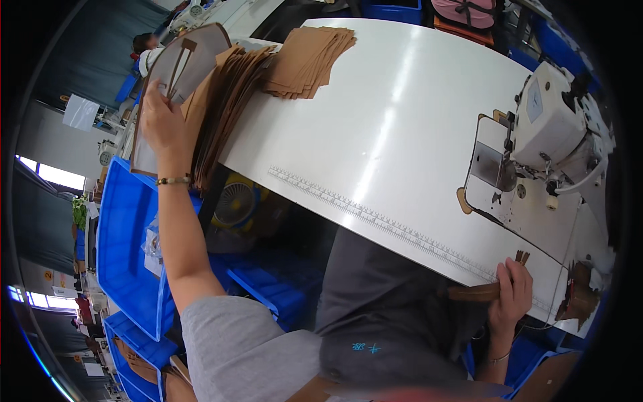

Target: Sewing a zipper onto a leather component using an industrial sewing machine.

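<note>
My left hand (163,124) reaches up at the left, its fingers closed at the lower end of a narrow brown strap (181,67) with a wider tab at its top. The strap lies over a greyish, brown-edged panel (204,55) that leans against a thick stack of brown panels (226,100); whether the fingers also pinch this panel I cannot tell. At the lower right, by the table's front edge, my right hand (512,295) is closed round several brown strips (474,293), whose ends stick out on both sides of the fingers.
A white sewing machine (552,117) stands at the right on the white table (375,127), with a ruler scale (375,218) along the front edge. Flat brown pieces (308,60) lie at the far left. Blue bins (127,234) and a yellow fan (236,201) sit lower left. Brown scraps (581,291) lie far right.
</note>
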{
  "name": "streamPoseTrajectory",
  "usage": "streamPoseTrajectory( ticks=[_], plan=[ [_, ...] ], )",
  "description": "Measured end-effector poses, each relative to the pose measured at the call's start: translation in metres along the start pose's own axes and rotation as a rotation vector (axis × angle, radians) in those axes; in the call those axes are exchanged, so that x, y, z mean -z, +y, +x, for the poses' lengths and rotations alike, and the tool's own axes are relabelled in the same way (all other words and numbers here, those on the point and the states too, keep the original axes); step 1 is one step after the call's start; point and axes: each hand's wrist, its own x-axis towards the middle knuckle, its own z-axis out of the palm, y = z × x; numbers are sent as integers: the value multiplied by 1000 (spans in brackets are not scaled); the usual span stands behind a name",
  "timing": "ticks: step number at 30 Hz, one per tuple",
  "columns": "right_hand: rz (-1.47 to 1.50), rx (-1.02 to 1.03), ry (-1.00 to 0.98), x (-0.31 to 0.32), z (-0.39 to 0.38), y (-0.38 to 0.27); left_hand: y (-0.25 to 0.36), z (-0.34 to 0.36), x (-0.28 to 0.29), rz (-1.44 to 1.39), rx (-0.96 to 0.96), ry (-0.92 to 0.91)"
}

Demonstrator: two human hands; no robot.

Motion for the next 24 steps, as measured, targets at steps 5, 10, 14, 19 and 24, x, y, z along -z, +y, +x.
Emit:
streamPoseTrajectory(
  ticks=[5, 10, 14, 19, 24],
  plan=[
    [45, 59, 10, 6, 14, -12, 102, -3, 87, -254, -188, -4],
    [303, 297, -3, 13, 49, -38, 183, -16, 143, -748, -304, -294],
    [225, 432, 49, 22, 89, -54, 189, 1, 159, -1104, -186, -610],
    [130, 450, 59, -3, 126, -69, 203, -12, 115, -943, -319, -637],
    [130, 270, -235, -47, 126, -62, 216, -115, 116, -636, -631, -784]
  ],
)
